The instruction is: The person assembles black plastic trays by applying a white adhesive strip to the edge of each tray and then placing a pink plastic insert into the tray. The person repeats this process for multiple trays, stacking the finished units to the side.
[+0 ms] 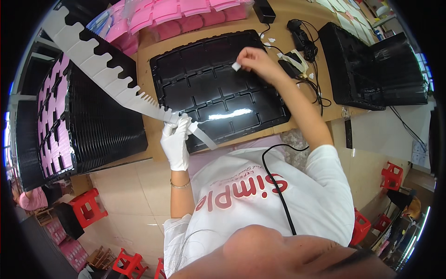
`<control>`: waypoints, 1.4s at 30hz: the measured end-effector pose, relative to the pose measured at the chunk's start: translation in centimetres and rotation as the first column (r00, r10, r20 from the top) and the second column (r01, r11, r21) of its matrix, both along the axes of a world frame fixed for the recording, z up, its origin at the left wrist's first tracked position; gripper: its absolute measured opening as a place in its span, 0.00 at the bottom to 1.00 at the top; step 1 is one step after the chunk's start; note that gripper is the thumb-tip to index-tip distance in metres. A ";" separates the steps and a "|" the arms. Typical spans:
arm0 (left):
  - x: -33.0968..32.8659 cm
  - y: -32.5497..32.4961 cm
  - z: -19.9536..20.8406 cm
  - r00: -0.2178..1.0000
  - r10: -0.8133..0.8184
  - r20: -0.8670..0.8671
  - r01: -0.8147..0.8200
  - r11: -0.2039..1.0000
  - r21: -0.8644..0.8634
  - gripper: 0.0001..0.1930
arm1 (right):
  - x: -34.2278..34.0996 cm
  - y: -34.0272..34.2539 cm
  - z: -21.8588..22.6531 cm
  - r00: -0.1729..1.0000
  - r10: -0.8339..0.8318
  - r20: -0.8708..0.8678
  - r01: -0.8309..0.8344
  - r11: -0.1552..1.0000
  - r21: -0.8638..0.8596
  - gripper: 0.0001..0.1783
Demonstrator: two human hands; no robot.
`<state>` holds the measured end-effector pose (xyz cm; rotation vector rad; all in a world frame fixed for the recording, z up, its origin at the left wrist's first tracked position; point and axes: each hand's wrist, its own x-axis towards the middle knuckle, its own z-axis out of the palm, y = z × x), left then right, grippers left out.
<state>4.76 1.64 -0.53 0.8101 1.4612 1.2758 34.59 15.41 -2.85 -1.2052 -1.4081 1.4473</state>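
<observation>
My left hand (175, 145), in a white glove, is closed around a long white strip (90, 58) with a notched edge. The strip rises from my fingers toward the upper left, and a short tail of it hangs below my hand. A small white piece (236, 66) is pinched between the fingertips of my bare right hand (259, 64). That hand is over the far right part of a black plastic tray (186, 83) with raised dividing ribs. The tray's compartments look bare, and my left hand is by its near left corner.
Tall stacks of black trays (104, 135) with pink pieces stand at the left. Pink packets (186, 16) lie along the far side. On the right are black cables (309, 46), white scraps and another black tray stack (348, 69). Red stools (88, 208) stand on the floor.
</observation>
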 end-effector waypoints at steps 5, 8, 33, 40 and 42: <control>0.0 -1.0 -0.1 0.989 0.010 0.146 -0.014 1.000 0.024 0.05 | -7.4 -9.4 1.0 0.762 -0.123 -0.636 -0.160 0.916 -0.368 0.08; 0.2 -1.7 0.4 0.984 0.037 0.175 -0.034 0.999 -0.022 0.06 | -11.3 -12.5 1.1 0.912 -0.021 -0.411 -0.129 0.934 -0.334 0.12; -5.4 -4.8 -2.3 0.989 0.126 -0.076 -0.132 0.988 -0.084 0.11 | -19.9 -10.0 -1.5 0.781 0.192 0.594 -0.462 0.818 0.343 0.08; -5.4 -4.4 -2.1 0.987 0.142 -0.077 -0.149 0.984 -0.095 0.10 | -19.3 -9.8 -0.8 0.733 0.329 0.595 -0.563 0.784 0.261 0.06; -5.9 -4.5 -2.8 0.988 0.148 -0.050 -0.150 0.987 -0.062 0.08 | -18.3 -9.6 0.0 0.720 0.506 0.475 -0.643 0.743 0.184 0.05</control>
